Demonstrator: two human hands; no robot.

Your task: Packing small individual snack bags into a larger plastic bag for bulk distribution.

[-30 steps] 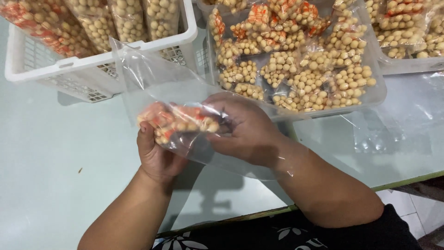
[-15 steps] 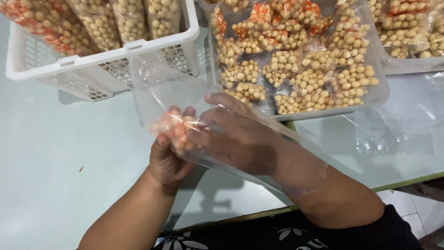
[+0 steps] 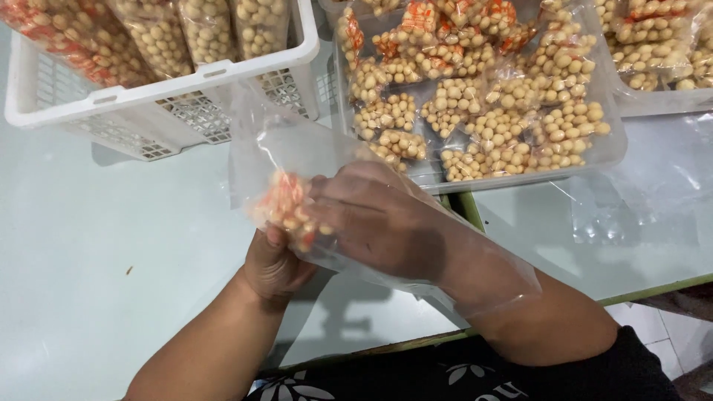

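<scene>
— Why is your right hand [image 3: 379, 219] inside the clear bag [image 3: 297, 156]?

— It's pushing a small peanut packet [image 3: 286, 204] deep in; my left hand [image 3: 275, 263] pinches bag and packet from outside. Farther off: the white basket [image 3: 171, 85] left, the clear tray [image 3: 609, 152] right.

The white basket [image 3: 160, 100] and clear tray [image 3: 609, 152] run off the top edge.

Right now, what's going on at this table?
A person has the right hand pushed inside a large clear plastic bag, with a small packet of round snacks at its fingertips. The left hand grips the bag and packet from outside. Behind stand a white basket of filled bags and a clear tray of small packets.
</scene>
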